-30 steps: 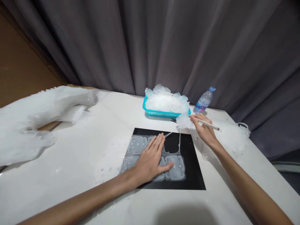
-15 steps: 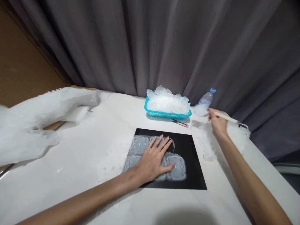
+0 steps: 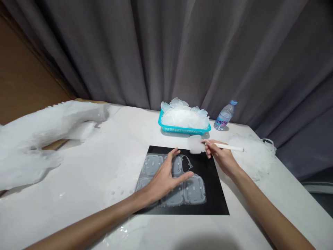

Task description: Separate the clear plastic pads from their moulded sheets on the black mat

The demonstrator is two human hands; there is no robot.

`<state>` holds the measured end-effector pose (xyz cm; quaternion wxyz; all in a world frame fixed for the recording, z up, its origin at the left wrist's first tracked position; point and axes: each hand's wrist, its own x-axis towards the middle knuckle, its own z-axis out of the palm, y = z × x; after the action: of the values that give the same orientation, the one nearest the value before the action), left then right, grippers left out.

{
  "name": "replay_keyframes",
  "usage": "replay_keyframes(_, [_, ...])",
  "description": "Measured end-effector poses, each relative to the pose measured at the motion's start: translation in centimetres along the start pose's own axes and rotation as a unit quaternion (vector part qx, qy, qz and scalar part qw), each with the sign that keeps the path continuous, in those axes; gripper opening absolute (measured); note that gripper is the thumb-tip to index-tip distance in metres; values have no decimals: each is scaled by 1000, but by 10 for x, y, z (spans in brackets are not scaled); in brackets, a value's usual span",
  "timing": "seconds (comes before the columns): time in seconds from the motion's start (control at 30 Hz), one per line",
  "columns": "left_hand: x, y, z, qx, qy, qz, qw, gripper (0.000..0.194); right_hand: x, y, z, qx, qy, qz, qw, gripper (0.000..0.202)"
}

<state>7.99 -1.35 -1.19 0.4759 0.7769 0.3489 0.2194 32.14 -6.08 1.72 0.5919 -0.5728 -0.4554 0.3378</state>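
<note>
the left hand rests spread on a clear sheet of moulded plastic pieces on the black mat. one piece looks cut out; most remain. the right hand pinches a white knife and a loose piece.

Table surroundings, far edge and sides

Turquoise basket heaped with clear plastic pieces; water bottle upright just right of it; crumpled white plastic sheeting at left; loose plastic scraps at right; grey curtain behind.
</note>
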Motion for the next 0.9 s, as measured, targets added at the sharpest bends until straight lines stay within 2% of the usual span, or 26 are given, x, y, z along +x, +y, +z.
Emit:
replay_keyframes(0.07, [3,2,-2,-98,-3,-6,995,89,-10,-1,12,42,-54,41,997,42])
replay_keyframes(0.13, [5,5,-5,-187,-36,4,982,72,-18,-1,19,108,-97,92,985,39])
replay_keyframes(0.2, [7,7,-7,-251,-76,9,965,55,-23,1,23,178,-120,137,967,34])
replay_keyframes(0.27, [7,6,-9,-283,-107,4,953,46,-25,5,24,219,-118,160,955,31])
replay_keyframes(0.5, [6,-4,-6,-281,-111,30,953,53,-26,10,17,244,-113,187,945,29])
replay_keyframes(0.63, [5,-5,-5,-276,-110,35,954,51,-27,8,15,245,-119,186,944,29])
replay_keyframes(0.8, [4,-3,-5,-270,-111,41,956,50,-27,6,15,222,-129,185,948,31])
replay_keyframes(0.9, [4,-1,-4,-259,-107,39,959,47,-23,3,13,187,-122,159,962,31])
